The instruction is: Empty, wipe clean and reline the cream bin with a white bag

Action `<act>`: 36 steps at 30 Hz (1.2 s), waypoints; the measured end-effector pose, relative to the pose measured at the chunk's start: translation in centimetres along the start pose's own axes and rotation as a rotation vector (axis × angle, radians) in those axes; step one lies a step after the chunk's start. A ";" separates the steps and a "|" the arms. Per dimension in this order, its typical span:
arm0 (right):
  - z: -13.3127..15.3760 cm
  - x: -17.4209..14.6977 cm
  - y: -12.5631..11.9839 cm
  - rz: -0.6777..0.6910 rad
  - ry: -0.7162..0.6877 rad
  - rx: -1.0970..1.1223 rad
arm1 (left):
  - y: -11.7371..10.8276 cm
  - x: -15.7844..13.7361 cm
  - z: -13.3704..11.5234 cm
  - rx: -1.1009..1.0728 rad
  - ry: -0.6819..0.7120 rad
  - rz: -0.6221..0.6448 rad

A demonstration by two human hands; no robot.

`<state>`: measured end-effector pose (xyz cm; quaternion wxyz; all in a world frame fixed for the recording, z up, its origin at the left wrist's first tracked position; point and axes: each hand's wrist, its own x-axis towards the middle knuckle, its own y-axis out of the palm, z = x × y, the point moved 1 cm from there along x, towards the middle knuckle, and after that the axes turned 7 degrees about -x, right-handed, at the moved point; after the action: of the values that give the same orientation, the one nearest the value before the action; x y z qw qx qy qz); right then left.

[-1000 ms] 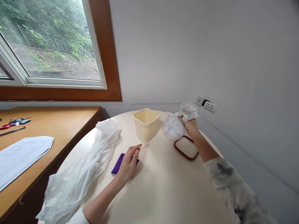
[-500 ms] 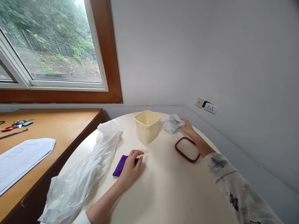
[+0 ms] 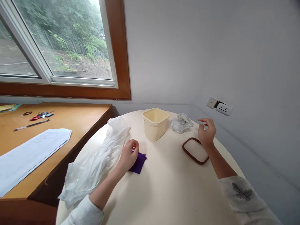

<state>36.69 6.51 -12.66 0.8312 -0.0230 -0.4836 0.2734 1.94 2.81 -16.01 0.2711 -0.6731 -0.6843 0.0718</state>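
Note:
My left hand (image 3: 128, 155) hovers over the purple cloth (image 3: 139, 163), fingers loosely curled and nothing visible in them. It covers the cloth's left part. Beside it stretches a long crumpled white plastic bag (image 3: 96, 165). My right hand (image 3: 207, 132) is raised above the table's right side, fingers bent with a gap to the thumb, holding nothing. Just below and left of it lies a brown rounded frame (image 3: 192, 157), partly hidden by my wrist. A crumpled clear plastic bag (image 3: 181, 123) rests left of that hand, apart from it.
A cream plastic bin (image 3: 155, 128) stands upright near the back of the round white table (image 3: 168, 193). On the wooden desk (image 3: 93, 109) at left lie papers (image 3: 35, 156), a pen (image 3: 31, 124) and keys (image 3: 42, 115). Wall sockets (image 3: 224, 109) sit at right.
My right hand has let go of the clear plastic bag and drawn back to the right. My left hand has shifted to the cloth's left side, uncovering its right edge. The view has turned slightly left.

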 end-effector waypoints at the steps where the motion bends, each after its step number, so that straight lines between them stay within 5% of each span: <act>1: 2.0 -1.1 -0.3 -0.055 -0.133 0.032 | -0.2 0.2 0.2 0.000 -0.015 -0.016; 4: 8.7 -5.6 -0.1 0.114 -0.497 0.219 | -0.6 0.4 1.0 -0.028 -0.054 -0.053; 6: 12.7 -9.3 1.0 0.407 -0.690 0.320 | -0.5 0.5 1.5 -0.067 -0.069 -0.074; 9: 16.2 -14.3 3.6 0.733 -0.792 0.264 | -0.5 0.6 2.1 -0.107 -0.079 -0.095; 13: 17.1 -17.8 6.5 0.942 -0.802 0.145 | -0.5 0.6 2.6 -0.117 -0.091 -0.114; 19: 15.6 -17.7 6.4 0.980 -0.855 -0.010 | 0.1 0.4 2.8 -0.138 -0.085 -0.117; 22: 14.6 -16.4 5.7 1.019 -0.581 0.195 | 0.4 0.1 2.8 -0.143 -0.090 -0.117; 28: 12.2 -13.0 4.9 1.005 0.774 0.912 | 0.6 -0.4 2.1 -0.181 -0.123 -0.081; 30: 11.7 -11.5 4.2 0.938 1.083 1.106 | 0.6 -0.6 1.8 -0.197 -0.145 -0.065; 32: 11.4 -9.7 3.5 0.880 1.160 1.196 | 0.6 -0.7 1.7 -0.214 -0.171 -0.048; 36: 11.5 -5.1 2.8 0.617 0.857 1.086 | 1.0 -0.9 1.8 -0.240 -0.183 -0.020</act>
<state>24.11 3.85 -11.41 0.7268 0.1513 0.1129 0.6604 1.92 2.53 -18.19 0.1260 -0.6842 -0.7167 0.0480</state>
